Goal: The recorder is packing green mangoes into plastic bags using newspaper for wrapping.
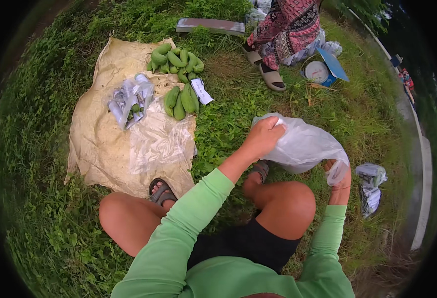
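Note:
A thin translucent white plastic bag [305,146] hangs stretched between my two hands, above the grass in front of my right knee. My left hand [265,135] is closed on its left edge, the thumb lying on top. At the bag's right end is my right hand [340,181], with plastic draped over it; its fingers are hidden. To the left, on a tan sheet [89,144], lies a heap of long green cucumber-like vegetables [176,60]. A smaller group of plumper green vegetables [181,102] lies nearer, beside a white paper label [201,92].
A clear bag of rolled papers [129,102] and a flat clear plastic sheet [161,141] lie on the tan sheet. Another person's sandalled foot [272,78] stands beyond, near a blue box with a round white lid [316,72]. Filled plastic bags [371,186] sit at right.

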A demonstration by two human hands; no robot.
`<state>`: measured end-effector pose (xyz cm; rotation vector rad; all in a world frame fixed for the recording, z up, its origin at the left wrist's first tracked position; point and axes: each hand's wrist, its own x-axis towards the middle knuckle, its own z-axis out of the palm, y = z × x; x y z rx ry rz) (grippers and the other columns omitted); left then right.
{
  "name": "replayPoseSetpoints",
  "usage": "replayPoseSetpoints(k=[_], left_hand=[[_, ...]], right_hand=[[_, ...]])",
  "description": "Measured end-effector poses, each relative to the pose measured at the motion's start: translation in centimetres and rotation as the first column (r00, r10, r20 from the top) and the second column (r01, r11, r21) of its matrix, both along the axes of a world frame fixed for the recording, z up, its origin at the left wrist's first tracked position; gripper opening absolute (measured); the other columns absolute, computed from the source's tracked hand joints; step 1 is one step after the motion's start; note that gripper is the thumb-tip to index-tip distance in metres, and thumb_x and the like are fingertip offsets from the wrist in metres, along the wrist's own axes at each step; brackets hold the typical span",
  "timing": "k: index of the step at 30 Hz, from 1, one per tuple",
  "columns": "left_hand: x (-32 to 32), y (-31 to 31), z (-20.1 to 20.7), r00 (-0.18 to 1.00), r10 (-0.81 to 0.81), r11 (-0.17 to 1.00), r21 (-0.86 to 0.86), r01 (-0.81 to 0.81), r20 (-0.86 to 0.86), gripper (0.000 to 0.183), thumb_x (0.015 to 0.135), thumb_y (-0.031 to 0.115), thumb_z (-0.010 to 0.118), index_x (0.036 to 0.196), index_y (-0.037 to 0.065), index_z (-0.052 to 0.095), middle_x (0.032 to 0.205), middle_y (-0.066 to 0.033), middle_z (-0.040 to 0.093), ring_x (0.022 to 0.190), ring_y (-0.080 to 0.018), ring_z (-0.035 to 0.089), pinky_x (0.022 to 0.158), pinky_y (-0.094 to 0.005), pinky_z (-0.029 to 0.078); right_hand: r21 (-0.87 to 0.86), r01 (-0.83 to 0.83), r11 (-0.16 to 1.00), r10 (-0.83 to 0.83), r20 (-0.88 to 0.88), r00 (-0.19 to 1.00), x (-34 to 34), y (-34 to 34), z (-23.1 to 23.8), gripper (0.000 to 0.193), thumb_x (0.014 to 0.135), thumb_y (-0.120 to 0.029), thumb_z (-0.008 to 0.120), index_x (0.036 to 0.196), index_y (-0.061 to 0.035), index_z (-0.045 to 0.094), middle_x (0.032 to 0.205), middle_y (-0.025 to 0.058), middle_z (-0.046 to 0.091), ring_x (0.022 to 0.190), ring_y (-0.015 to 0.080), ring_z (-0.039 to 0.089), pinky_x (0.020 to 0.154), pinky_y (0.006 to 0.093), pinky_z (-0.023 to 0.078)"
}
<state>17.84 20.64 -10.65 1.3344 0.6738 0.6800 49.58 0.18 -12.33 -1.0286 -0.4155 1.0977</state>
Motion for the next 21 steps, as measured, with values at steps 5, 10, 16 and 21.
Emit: replayPoseSetpoints(k=[5,10,16,21], left_hand=[[-0.3,-3.6,-2.3,0.993,-0.056,0.998,0.035,0.060,-0.105,0.034,0.106,0.027,0.062,0.117,-0.004,0.067,0.097,-0.0063,0.068,0.093,-0.0134,0.061,0.085,-0.0340,0.051],[0.4,-9.1,-5.0,0.973,0.105,0.954,0.296,-0.040,-0.207,0.044,0.103,0.031,0.062,0.126,-0.006,0.054,0.106,-0.0304,0.067,0.105,-0.0485,0.067,0.096,-0.0501,0.051],[0.7,-11.7,-5.4,0.970,-0.044,0.994,0.090,0.067,-0.237,0.048,0.103,0.026,0.061,0.136,-0.007,0.051,0.123,-0.0343,0.066,0.119,-0.0485,0.064,0.103,-0.0494,0.049],[3.5,-11.2,-5.1,0.984,0.065,0.980,0.198,-0.032,-0.163,0.052,0.100,0.020,0.060,0.143,-0.008,0.050,0.133,-0.0340,0.064,0.128,-0.0468,0.062,0.109,-0.0465,0.047]], right_hand=[[-0.003,-0.235,0.972,0.230,-0.189,0.955,-3.6,-3.5,-2.3,0.030,0.109,-0.018,0.054,0.134,-0.0031,0.060,0.098,0.0059,0.069,0.078,0.0177,0.067,0.064,0.0293,0.056],[-0.316,-0.288,0.904,0.405,0.416,0.814,-9.3,-5.7,-1.9,0.052,0.109,-0.014,0.057,0.158,-0.0012,0.045,0.158,0.0134,0.053,0.143,0.0264,0.053,0.120,0.0415,0.044],[-0.311,-0.358,0.880,0.435,0.228,0.871,-9.7,-5.1,-2.4,0.057,0.114,-0.022,0.049,0.166,-0.0065,0.031,0.166,0.0099,0.044,0.148,0.0243,0.049,0.122,0.0399,0.042],[-0.361,-0.386,0.849,0.507,0.352,0.787,-9.0,-0.9,-1.9,0.057,0.115,-0.029,0.047,0.166,-0.0079,0.033,0.164,0.0099,0.047,0.146,0.0253,0.051,0.121,0.0406,0.044]])
